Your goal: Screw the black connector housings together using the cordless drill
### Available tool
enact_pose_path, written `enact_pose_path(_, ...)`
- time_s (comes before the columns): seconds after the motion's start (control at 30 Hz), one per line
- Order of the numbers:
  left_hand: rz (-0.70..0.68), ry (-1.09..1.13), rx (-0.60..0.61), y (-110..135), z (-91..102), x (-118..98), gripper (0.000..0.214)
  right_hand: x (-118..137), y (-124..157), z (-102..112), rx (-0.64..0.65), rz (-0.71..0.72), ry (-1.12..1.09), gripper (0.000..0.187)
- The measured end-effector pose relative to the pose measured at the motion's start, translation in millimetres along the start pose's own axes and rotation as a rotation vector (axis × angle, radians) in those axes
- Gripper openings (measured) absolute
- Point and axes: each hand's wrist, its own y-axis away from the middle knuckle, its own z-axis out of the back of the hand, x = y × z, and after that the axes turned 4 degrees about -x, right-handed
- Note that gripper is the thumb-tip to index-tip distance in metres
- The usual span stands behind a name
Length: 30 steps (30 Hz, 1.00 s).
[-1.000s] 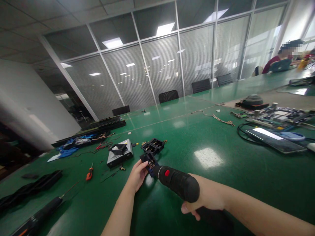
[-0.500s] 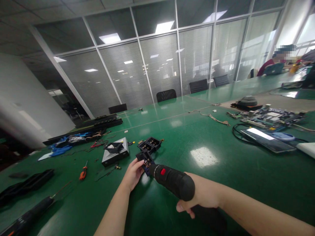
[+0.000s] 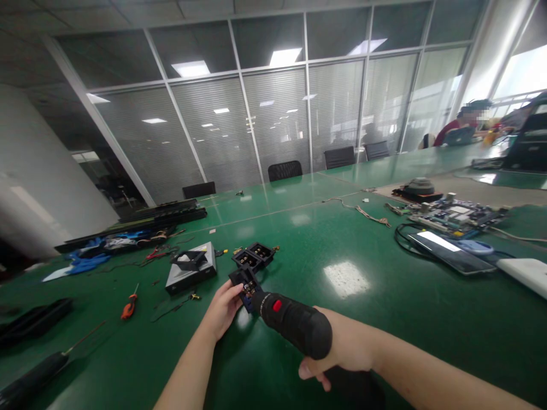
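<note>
Fingers of my left hand [image 3: 224,307] grip the left side of a small black housing [image 3: 243,282] with brass-coloured metal parts inside. My right hand [image 3: 329,350] is wrapped round the handle of a black cordless screwdriver [image 3: 294,323] with a red button on top. The tool's nose points down-left at the housing; its tip and bit are hidden, so contact cannot be made out. Just beyond, two similar black housings [image 3: 255,256] lie side by side on the green table [image 3: 299,245].
To the left sit a silver-and-black box [image 3: 192,267], an orange screwdriver [image 3: 129,306], a soldering iron [image 3: 38,373] and blue gloves [image 3: 88,259]. At right lie a phone [image 3: 448,250], a circuit board [image 3: 461,213] and a white device [image 3: 523,276]. A person [image 3: 457,131] sits far right.
The view has shifted slightly, moving the whole scene a little left in the picture. Both hands keep their hold, with the cordless screwdriver still directed at the housing.
</note>
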Motion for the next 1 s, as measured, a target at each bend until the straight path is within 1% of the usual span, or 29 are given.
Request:
enact_pose_path(0.13,0.002,-0.003,0.002,0.3,0.0,0.4,0.038,-5.0,-0.2,2.6,0.005,-0.011,0.001,0.051)
enact_pose_path(0.27,0.006,0.003,-0.001,0.3,0.9,2.2,0.042,-8.5,-1.7,3.6,0.017,0.003,0.017,0.044)
enact_pose_path(0.4,0.008,0.008,-0.007,-0.3,1.3,3.6,0.044,-9.0,-2.5,2.2,-0.015,-0.006,-0.029,0.042)
enact_pose_path(0.5,0.010,0.005,-0.013,0.3,0.1,2.4,0.043,-7.4,-1.7,1.6,-0.032,-0.012,-0.041,0.043)
enact_pose_path(0.7,0.018,-0.006,-0.036,1.8,-3.8,-1.0,0.043,-6.7,-0.7,3.8,-0.016,-0.023,-0.056,0.047)
enact_pose_path(1.0,0.003,-0.001,-0.018,-2.1,-2.0,3.1,0.042,-9.4,-1.9,4.1,-0.020,-0.038,-0.055,0.057)
